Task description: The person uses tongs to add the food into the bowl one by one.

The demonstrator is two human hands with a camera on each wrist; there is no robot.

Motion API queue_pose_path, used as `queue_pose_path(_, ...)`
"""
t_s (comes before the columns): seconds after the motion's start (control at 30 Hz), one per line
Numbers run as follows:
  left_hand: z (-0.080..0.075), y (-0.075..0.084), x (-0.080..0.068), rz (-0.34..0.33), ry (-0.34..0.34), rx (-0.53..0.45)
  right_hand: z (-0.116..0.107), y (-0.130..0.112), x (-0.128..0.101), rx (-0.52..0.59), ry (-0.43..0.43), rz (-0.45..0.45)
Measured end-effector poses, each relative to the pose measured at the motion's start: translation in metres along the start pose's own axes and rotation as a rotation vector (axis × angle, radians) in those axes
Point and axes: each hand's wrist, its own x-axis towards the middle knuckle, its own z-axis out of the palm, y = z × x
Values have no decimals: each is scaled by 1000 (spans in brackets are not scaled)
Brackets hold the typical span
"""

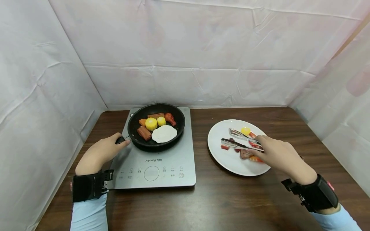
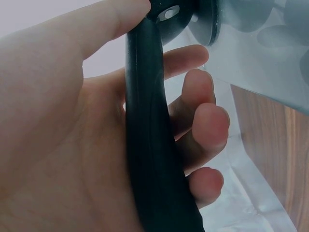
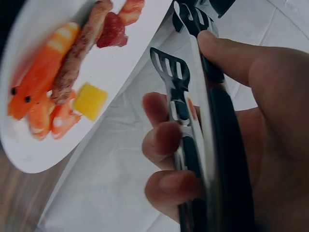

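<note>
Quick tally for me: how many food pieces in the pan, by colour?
In the black pan, whose handle the left hand holds:
Yellow corn pieces: 2
Brown-red sausage pieces: 3
Orange piece: 1
White egg: 1
Total: 7

Black pan (image 1: 156, 125) sits on the cooktop, handle (image 2: 154, 145) pointing left, w/ corn, sausage, carrot & a white egg inside. Metal tongs (image 1: 241, 140), black-gripped, lie near-level over the white plate (image 1: 228, 160), slotted tips apart, pointing left above shrimp, sausage, a yellow chunk.
</note>
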Motion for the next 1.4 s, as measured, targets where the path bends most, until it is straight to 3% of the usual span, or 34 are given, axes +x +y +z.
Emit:
queue_pose_path(0.2, 1, -4, 1, 5, 3, -5, 2, 7, -2, -22, 9, 7)
queue_pose_path(0.5, 3, -2, 0, 15, -3, -6, 4, 17, 2, -30, -101, 34)
queue_pose_path(0.87, 2, -2, 0, 14, -1, -6, 9, 18, 4, -48, -30, -48)
queue_pose_path(1.4, 2, 1, 1, 6, -3, 7, 13, 21, 2, -35, -38, -56)
